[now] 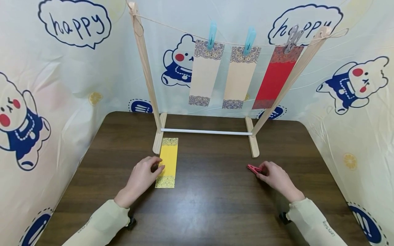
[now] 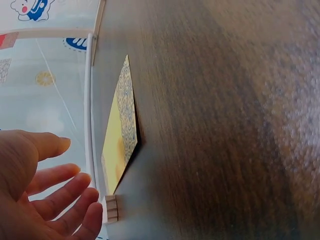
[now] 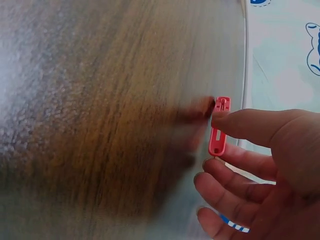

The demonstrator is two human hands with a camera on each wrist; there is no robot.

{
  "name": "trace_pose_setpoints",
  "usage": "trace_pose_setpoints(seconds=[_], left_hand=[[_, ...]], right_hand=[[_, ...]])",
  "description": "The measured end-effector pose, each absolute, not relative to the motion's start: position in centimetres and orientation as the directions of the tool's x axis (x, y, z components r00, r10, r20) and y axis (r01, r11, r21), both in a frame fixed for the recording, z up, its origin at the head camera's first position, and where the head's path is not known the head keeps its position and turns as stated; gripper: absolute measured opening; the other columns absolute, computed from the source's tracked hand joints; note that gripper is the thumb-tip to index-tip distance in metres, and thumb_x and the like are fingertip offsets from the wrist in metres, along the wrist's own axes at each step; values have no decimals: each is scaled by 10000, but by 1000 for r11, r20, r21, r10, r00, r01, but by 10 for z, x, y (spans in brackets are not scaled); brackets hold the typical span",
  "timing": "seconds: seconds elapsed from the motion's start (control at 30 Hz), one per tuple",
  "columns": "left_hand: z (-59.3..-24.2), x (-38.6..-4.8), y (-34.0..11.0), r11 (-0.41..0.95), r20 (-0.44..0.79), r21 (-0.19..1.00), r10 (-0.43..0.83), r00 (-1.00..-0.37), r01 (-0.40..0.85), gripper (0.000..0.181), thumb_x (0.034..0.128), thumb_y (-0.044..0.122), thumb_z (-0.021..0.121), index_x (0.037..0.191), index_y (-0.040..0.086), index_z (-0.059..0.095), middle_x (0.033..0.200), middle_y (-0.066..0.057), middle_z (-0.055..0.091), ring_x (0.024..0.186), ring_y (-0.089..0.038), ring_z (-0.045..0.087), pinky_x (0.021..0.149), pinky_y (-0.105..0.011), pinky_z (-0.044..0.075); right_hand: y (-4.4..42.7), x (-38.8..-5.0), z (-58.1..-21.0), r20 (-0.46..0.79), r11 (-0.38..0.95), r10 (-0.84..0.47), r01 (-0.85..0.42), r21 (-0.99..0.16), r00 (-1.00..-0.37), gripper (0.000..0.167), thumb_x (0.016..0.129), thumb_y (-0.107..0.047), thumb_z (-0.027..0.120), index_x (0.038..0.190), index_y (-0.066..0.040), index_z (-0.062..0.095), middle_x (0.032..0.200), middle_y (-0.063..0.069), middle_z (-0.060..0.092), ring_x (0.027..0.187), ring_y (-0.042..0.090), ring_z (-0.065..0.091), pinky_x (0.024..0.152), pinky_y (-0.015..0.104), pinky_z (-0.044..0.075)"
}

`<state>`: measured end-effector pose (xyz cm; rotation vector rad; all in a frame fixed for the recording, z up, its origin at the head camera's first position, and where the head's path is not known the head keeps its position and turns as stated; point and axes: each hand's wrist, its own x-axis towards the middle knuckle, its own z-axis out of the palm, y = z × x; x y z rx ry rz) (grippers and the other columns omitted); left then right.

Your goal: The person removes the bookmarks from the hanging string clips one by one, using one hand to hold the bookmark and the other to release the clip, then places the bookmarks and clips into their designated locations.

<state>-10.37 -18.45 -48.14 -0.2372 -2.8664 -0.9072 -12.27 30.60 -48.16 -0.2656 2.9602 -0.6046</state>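
Observation:
A yellow card (image 1: 168, 160) with patterned ends lies on the table near the left foot of the wooden stand. My left hand (image 1: 144, 174) hovers at the card's left edge with thumb and fingers apart, and the left wrist view shows nothing gripped in that hand (image 2: 55, 185). On the right, my right hand (image 1: 277, 177) pinches a red clothespin (image 1: 253, 168) between thumb and index finger. The right wrist view shows the clothespin (image 3: 220, 127) under the thumb, the other fingers loosely bent below it.
A wooden stand (image 1: 144, 68) with a white crossbar (image 1: 206, 131) holds a string. From it hang two cream cards (image 1: 204, 75) by blue clothespins (image 1: 212, 36) and a red card (image 1: 278, 78) by a grey clothespin (image 1: 293, 39). A printed cloth surrounds the brown table (image 1: 209, 205).

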Motion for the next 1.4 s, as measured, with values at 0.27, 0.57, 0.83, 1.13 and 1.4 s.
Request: trace_pose_setpoints(seconds=[0.27, 0.57, 0.83, 1.13, 1.4], left_hand=[[-479, -102, -183, 821, 174, 537, 116, -978, 193, 298, 901, 167, 827, 1141, 9, 747, 1007, -135, 726, 821, -271, 620, 755, -464, 567], [-478, -102, -182, 828, 201, 517, 129, -971, 217, 304, 897, 179, 831, 1142, 22, 745, 1090, -146, 740, 928, -325, 671, 796, -525, 580], [-478, -104, -180, 829, 223, 512, 125, -967, 225, 292, 901, 189, 827, 1130, 26, 750, 1073, -148, 742, 909, -314, 672, 775, -514, 583], [-474, -105, -176, 824, 273, 508, 122, -954, 250, 264, 895, 175, 829, 1099, 24, 756, 1013, -140, 743, 806, -270, 622, 693, -469, 556], [-471, -106, -173, 817, 299, 507, 130, -945, 273, 258, 893, 162, 829, 1097, 20, 757, 1025, -128, 744, 843, -300, 656, 718, -484, 570]], right_hand=[[304, -121, -480, -105, 914, -192, -138, -382, -976, 244, 848, -180, 852, 992, -70, 689, 866, 58, 624, 742, 203, 564, 629, 426, 479], [306, -121, -477, -133, 918, -185, -123, -376, -974, 299, 871, -239, 842, 1047, -47, 695, 903, 81, 642, 774, 225, 577, 649, 444, 503], [301, -121, -466, -90, 921, -192, -147, -361, -977, 338, 922, -280, 793, 1104, -13, 696, 997, 144, 695, 867, 291, 663, 780, 533, 576], [287, -120, -449, 28, 904, -232, -226, -364, -972, 271, 918, -212, 800, 1081, -16, 707, 962, 111, 699, 849, 280, 683, 750, 512, 578], [277, -119, -434, 91, 888, -249, -264, -377, -964, 227, 924, -179, 791, 1080, -39, 704, 951, 89, 696, 787, 237, 652, 660, 435, 553]])
